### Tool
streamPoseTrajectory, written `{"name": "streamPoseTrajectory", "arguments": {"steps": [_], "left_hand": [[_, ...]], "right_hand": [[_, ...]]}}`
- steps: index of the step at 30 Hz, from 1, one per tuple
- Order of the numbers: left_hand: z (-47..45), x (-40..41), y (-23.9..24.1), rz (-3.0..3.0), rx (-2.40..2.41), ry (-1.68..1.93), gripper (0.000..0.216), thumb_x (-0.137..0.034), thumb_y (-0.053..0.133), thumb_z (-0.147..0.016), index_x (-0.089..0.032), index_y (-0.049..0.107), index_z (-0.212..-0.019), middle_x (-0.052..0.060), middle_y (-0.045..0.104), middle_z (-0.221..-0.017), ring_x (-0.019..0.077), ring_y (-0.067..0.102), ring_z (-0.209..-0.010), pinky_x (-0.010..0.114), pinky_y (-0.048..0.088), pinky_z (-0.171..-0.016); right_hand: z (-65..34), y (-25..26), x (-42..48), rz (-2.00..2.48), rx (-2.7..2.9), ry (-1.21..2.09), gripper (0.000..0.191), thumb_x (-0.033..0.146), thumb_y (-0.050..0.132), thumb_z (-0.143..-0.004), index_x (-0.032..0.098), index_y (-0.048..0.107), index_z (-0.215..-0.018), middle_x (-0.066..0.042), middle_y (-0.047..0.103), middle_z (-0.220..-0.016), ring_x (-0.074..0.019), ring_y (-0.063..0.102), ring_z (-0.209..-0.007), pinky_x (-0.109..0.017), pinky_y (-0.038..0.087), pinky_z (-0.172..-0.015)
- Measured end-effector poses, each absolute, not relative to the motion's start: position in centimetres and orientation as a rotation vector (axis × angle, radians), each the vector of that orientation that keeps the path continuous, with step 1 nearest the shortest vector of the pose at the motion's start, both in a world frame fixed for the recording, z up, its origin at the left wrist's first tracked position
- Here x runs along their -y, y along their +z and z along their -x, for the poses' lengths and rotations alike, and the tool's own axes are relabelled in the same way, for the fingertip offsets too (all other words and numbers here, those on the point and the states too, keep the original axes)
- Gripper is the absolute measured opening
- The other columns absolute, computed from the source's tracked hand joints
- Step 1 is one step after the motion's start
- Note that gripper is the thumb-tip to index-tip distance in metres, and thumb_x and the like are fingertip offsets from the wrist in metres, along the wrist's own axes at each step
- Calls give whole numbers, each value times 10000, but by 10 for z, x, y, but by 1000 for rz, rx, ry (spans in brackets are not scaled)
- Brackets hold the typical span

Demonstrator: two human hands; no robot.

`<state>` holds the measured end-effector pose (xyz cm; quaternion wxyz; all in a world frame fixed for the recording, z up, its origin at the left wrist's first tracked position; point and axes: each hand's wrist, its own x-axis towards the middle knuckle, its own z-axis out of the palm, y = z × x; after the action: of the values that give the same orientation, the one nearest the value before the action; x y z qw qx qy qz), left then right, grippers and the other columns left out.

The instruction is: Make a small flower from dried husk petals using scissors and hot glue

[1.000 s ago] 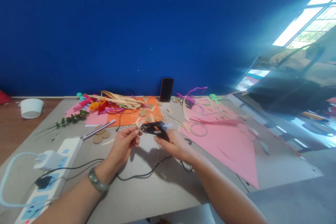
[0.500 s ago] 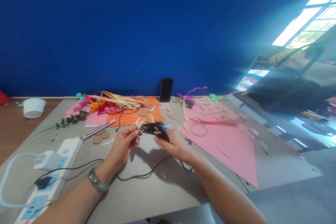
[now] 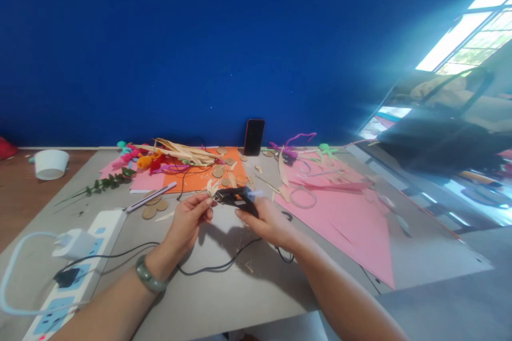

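My right hand (image 3: 272, 221) is wrapped round the handle of a black hot glue gun (image 3: 236, 195). A pale glue stick (image 3: 255, 193) pokes out of its rear end. The gun's nozzle points left, toward my left hand (image 3: 193, 218). Between thumb and fingers, my left hand pinches a small pale piece of dried husk (image 3: 212, 187), curled in thin strips. Nozzle and husk meet or nearly meet; I cannot tell if they touch. Both hands are raised a little over the grey table (image 3: 208, 298).
A white power strip (image 3: 86, 272) with plugs lies at the left, and a black cord (image 3: 212, 270) runs under my wrists. Straw strips (image 3: 184, 152) lie on orange paper (image 3: 236, 170). A phone (image 3: 254, 137) leans against the blue wall. Pink paper (image 3: 352, 229) covers the right side.
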<state>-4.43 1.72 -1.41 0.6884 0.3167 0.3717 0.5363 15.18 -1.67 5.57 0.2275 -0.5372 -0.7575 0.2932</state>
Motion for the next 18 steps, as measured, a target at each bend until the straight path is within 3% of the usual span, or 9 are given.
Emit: {"name": "streamPoseTrajectory", "arguments": {"steps": [18], "left_hand": [[45, -18, -14, -713, -840, 1208, 281, -261, 809, -610, -121, 663, -804, 40, 697, -684, 55, 522, -448, 172, 408, -431]], "right_hand": [[-151, 55, 17, 1531, 2071, 770, 298, 392, 480, -872, 180, 484, -662, 7, 484, -566, -115, 393, -518, -237, 257, -483]]}}
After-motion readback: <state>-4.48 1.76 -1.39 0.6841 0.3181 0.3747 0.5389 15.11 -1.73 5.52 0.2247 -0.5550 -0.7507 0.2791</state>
